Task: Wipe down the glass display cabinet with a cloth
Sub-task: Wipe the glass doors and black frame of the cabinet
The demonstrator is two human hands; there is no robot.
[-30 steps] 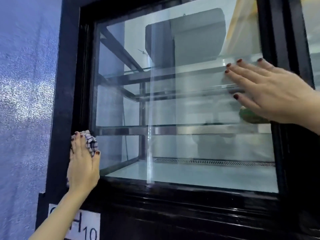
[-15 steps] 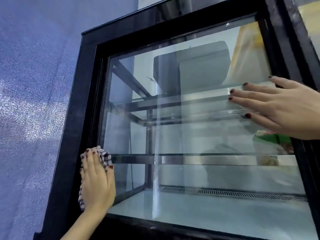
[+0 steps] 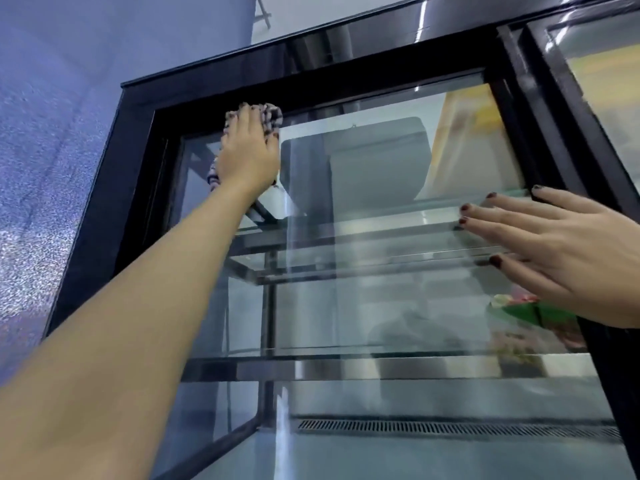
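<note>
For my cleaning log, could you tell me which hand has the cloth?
The left hand, reaching up to the cabinet frame, presses the checked cloth there; the right hand rests flat on the glass, empty.

Cloth [image 3: 270, 115] sits at the top left corner of the cabinet's [image 3: 104, 237] glass pane [image 3: 381, 306], lapping onto the top frame rail, flat under the left hand [image 3: 249, 157]. Right hand [image 3: 561, 251] lies flat on the pane at its right edge, mid-height. Behind the glass: upper shelf [image 3: 363, 230], lower shelf [image 3: 346, 370] beneath it, vent grille [image 3: 450, 427] along the floor at the back, and a packet [image 3: 540, 313] at the right edge, partly behind the right hand. Wall [image 3: 52, 133] to the cabinet's left, second glazed door [image 3: 606, 81] to its right.
</note>
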